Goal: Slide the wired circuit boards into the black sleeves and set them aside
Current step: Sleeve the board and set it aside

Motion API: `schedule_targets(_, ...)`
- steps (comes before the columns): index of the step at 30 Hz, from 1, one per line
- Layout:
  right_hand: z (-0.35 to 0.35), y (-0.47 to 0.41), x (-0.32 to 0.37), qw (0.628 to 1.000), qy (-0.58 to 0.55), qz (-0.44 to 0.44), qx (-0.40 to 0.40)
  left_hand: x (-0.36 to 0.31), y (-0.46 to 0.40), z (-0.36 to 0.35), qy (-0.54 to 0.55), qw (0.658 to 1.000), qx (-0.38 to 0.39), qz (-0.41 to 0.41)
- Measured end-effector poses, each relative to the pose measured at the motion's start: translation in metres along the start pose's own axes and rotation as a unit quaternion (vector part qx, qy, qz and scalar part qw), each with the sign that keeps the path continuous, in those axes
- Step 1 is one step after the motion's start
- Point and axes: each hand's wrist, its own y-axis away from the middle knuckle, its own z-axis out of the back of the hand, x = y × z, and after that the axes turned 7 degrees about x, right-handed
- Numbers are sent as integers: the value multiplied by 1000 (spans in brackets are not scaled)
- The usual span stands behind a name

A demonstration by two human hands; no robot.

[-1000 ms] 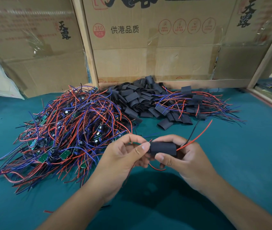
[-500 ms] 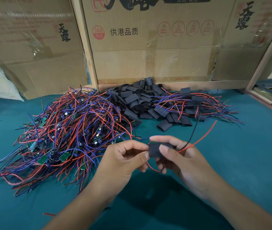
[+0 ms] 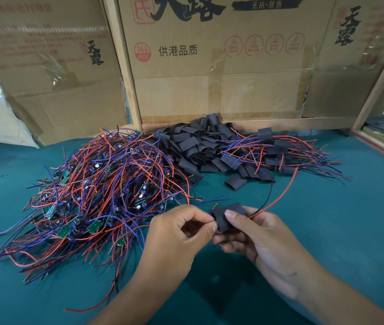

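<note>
Black sleeve pinched under right hand thumb, fingers curled behind it; red and black wires exit upper right. Left hand fingers pinch at sleeve's left edge. Loose board pile beyond left fingers, empty sleeves farther back on tabletop.

We see a matt black sleeve, soft and pliable like rubbery plastic, with glossy red and black plastic-coated wires leaving it. The heaped sleeves share this dull finish. The table covering looks like teal felt, matt and finely napped. Behind stand corrugated cardboard boxes, strips of shiny clear tape on them, between bare, unpainted wooden posts.
</note>
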Motion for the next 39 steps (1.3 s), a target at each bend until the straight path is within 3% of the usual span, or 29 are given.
schedule_targets(9,-6,-1,1,998,-16,-28,-58,4,-5,-1,114,991,28,69)
schedule_targets(18,-6,1,-3,1000,24,-2,-15,7,-4,-6,113,990,14,82)
schedule_targets(26,-6,2,3,994,82,11,-70,6,1,-10,51,997,22,46)
schedule_targets(30,15,-11,21,986,87,9,-142,7,-3,-3,54,997,30,50)
schedule_targets(34,48,-50,57,977,123,9,-175,10,-6,-1,92,992,39,73)
schedule_targets(39,83,-122,116,957,175,42,-228,15,-9,1,44,994,24,99)
